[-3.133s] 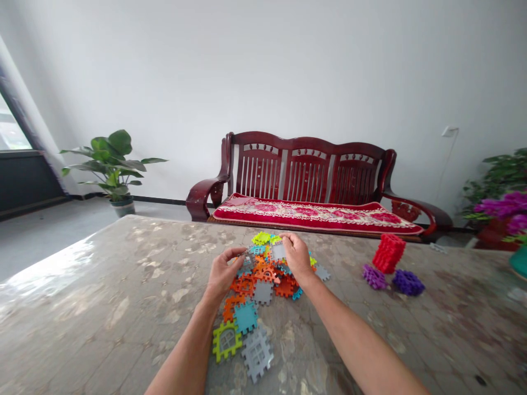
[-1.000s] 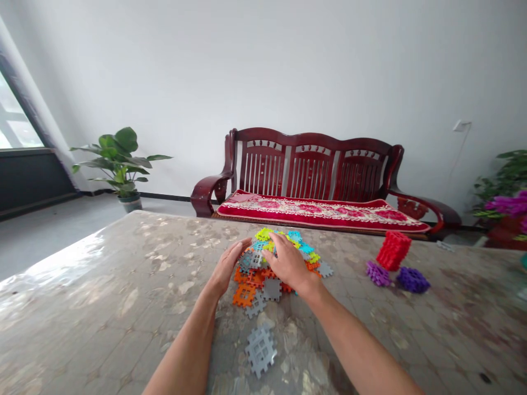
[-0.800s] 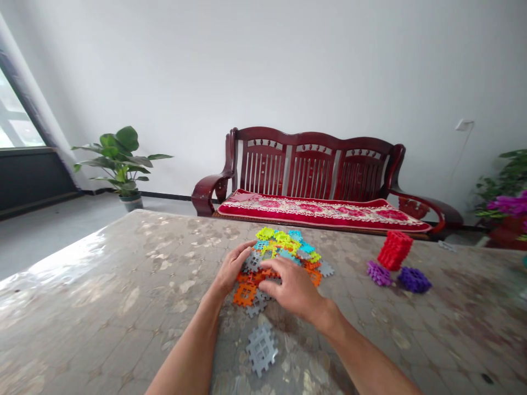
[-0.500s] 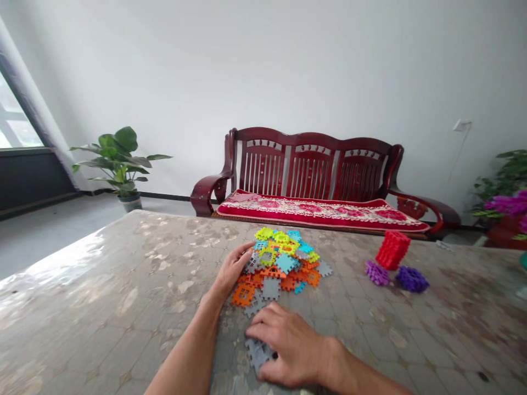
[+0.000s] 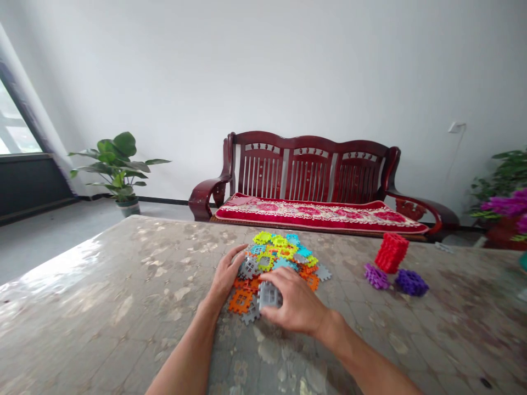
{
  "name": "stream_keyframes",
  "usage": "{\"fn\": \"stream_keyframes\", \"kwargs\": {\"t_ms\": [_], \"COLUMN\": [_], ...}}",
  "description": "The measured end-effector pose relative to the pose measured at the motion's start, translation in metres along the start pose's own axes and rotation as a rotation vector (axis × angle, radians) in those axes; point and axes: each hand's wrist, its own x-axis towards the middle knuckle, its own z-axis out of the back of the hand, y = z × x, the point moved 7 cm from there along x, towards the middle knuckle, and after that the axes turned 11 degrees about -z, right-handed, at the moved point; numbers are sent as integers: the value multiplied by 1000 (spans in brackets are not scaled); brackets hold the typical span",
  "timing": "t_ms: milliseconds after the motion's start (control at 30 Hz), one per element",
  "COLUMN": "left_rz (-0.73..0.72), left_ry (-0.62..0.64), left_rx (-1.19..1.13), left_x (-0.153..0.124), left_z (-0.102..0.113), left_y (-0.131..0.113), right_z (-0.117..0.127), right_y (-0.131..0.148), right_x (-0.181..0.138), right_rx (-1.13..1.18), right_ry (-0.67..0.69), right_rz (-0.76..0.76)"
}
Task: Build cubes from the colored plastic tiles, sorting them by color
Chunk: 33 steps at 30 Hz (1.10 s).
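A pile of interlocking plastic tiles [image 5: 284, 253] in yellow-green, blue, orange and grey lies on the table. My left hand [image 5: 226, 280] rests along the pile's left edge, fingers stretched out beside a grey window tile [image 5: 249, 267]. Between thumb and fingers, my right hand [image 5: 298, 302] grips a grey tile [image 5: 268, 296] with a window pattern, over the near side of the pile. It looks thick; whether it is one tile or a stack I cannot tell. Just left of it sits an orange window tile [image 5: 241, 301].
To the right on the patterned table [image 5: 123, 307] stands a red stack of tiles [image 5: 392, 253], with a light purple stack [image 5: 376, 276] and a dark purple one [image 5: 411, 282] in front. Behind the table is a wooden bench [image 5: 310, 164].
My right hand has moved forward from the near tabletop to the pile, carrying the grey tile, which is now raised. My left hand has stayed beside the pile.
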Motion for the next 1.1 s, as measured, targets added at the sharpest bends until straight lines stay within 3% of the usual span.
{"fn": "stream_keyframes", "kwargs": {"t_ms": [100, 200, 300, 433, 533, 633, 800, 1100], "left_rz": [-16, -20, -41, -83, -99, -101, -106, -148], "left_ry": [36, 64, 81, 164, 205, 242, 303, 312], "left_rx": [44, 96, 150, 218, 289, 381, 549, 682], "left_x": [1, 1, 1, 0, -1, -3, -6, -7], "left_z": [0, -1, -3, -9, -12, -14, -18, -20], "left_y": [1, 2, 3, 4, 6, 8, 11, 14], "right_z": [22, 34, 44, 42, 28, 7, -25, -31], "right_y": [-13, -40, -94, -179, -214, -222, -213, -187], "right_x": [36, 64, 81, 100, 115, 128, 128, 84], "right_rx": [28, 50, 142, 221, 227, 223, 160, 37], "right_ry": [-164, -213, -250, -200, -104, 25, 183, 136], "right_rz": [-51, -62, -135, -296, -342, -343, -332, -409]}}
